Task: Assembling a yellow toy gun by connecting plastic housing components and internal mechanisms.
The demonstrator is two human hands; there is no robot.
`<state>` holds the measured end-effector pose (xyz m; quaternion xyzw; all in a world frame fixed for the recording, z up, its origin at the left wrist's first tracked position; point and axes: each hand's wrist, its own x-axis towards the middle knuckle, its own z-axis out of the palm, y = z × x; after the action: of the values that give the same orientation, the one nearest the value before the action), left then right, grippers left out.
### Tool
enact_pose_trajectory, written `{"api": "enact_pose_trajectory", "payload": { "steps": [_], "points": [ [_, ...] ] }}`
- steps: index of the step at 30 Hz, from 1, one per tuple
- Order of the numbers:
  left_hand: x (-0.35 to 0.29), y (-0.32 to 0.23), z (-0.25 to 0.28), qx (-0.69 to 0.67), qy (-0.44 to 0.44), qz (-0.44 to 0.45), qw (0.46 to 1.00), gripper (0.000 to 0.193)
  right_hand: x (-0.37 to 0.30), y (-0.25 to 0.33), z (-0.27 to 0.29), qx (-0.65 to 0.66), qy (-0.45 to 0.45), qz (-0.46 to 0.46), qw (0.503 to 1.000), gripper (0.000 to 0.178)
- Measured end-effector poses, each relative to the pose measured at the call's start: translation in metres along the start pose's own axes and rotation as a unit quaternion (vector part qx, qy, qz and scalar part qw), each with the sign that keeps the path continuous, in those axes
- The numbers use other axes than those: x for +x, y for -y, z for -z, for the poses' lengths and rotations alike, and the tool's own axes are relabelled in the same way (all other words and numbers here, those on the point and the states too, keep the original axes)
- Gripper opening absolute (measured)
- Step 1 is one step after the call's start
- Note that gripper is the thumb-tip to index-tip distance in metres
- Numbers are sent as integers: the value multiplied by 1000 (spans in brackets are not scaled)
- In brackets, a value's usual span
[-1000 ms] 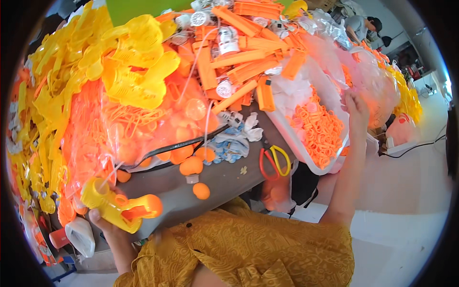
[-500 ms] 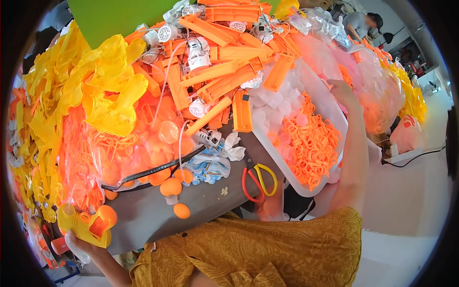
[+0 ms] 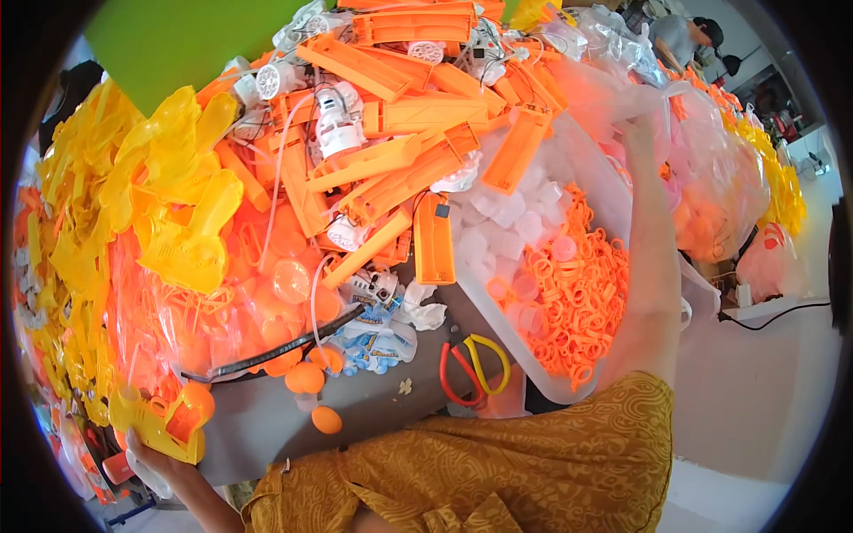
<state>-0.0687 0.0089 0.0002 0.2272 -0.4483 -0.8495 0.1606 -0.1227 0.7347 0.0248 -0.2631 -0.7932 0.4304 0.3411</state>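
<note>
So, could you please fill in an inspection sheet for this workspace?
Surface: grey tabletop, loose orange balls near its front edge.
Work items: yellow part with orange piece; clear plastic.
Clutter: heaped yellow shells and orange housings; orange rings in white bin; scissors at the front edge.
Hands: left hand holds the yellow part; right hand is at the clear plastic, fingers indistinct.
Cables: black cable at right.
Surroundings: another person at upper right; pale floor.

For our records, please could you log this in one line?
left hand: holding yellow part; right hand: at plastic bag; scissors: beside tub
</note>
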Motion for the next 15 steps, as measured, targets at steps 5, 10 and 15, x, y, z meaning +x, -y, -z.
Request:
{"api": "enact_pose_trajectory", "payload": {
  "steps": [5,10,15],
  "points": [
    [20,2,10,35,38,-5,999,56,-9,4,-1,-157,59,-6,986,18],
    [39,-3,25,12,260,56,964,59,-20,37,25,-166,174,9,971,25],
    [19,1,-12,19,62,35,997,57,-7,54,119,179,180,33,967,26]
  ]
}}
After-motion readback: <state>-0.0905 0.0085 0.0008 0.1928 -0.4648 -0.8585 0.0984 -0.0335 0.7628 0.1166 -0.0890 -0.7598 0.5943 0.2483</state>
